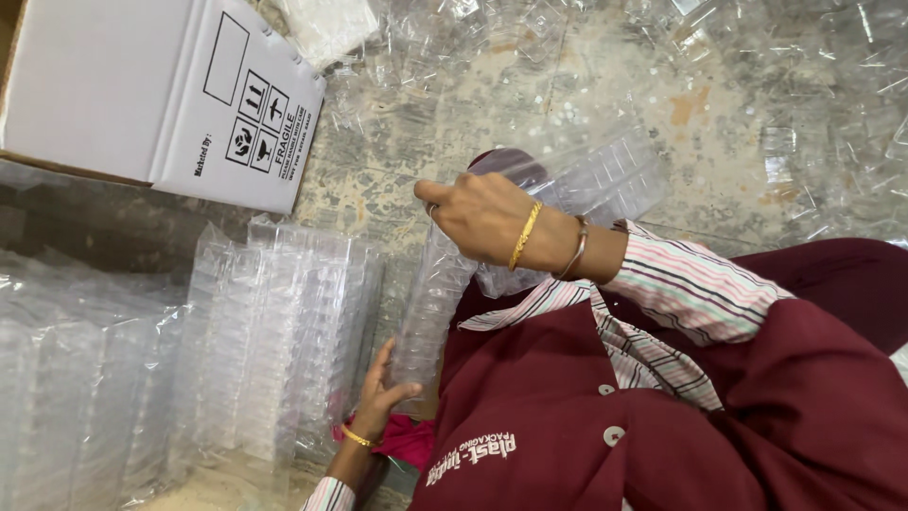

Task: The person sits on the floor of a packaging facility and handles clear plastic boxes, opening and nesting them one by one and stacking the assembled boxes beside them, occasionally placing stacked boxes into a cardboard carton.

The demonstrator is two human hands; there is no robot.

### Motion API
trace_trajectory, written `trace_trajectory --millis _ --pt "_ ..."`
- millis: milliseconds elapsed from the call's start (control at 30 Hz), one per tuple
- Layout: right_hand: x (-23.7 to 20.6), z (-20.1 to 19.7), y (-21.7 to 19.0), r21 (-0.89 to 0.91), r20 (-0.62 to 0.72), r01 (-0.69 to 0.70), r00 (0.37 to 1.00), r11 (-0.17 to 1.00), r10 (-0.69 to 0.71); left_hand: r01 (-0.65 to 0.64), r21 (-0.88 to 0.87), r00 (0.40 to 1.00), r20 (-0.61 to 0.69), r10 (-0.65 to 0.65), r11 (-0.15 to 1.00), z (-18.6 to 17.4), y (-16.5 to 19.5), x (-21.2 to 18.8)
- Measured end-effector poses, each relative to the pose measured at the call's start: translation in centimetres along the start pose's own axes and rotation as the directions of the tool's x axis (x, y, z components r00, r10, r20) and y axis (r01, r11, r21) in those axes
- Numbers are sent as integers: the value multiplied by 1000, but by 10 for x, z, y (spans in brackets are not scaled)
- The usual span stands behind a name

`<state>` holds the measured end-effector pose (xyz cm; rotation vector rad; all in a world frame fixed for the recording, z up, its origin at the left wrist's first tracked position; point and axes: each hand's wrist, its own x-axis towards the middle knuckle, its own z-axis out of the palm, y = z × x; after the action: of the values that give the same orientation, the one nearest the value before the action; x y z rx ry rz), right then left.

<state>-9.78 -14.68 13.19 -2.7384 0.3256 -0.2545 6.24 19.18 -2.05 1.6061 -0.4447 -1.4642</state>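
My right hand (487, 222), with bangles on the wrist, grips the upper end of a stack of clear plastic trays (430, 303) wrapped in a clear bag. My left hand (381, 393) lies lower down with fingers spread against the bottom end of the same stack. The stack stands tilted between my hands, close to my maroon vest. More of the clear bag with trays (605, 175) bulges out behind my right hand.
Bagged stacks of clear trays (274, 331) stand at the left, with more (66, 378) at the far left. A white cardboard box (161, 95) lies at the top left. Loose clear plastic pieces (804, 114) cover the worn concrete floor (378, 180) at the top right.
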Motion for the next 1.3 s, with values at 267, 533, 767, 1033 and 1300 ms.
trace_trajectory --millis 267,533,767,1033,1300 --pt "9 14 26 -34 -12 29 999 999 -30 226 -471 970 186 -154 853 -49 -10 -14" --pt "9 36 39 -89 -62 -103 993 991 97 -48 -642 983 106 150 765 -43 -12 -5" --pt "6 60 42 62 -90 -285 953 957 289 37 -691 986 144 87 722 0 21 -13" --pt "-3 51 36 61 -27 -152 988 986 154 55 -720 994 106 31 692 35 37 -10" --pt "-11 27 5 219 -129 -54 988 974 84 293 -869 894 397 207 399 59 70 3"
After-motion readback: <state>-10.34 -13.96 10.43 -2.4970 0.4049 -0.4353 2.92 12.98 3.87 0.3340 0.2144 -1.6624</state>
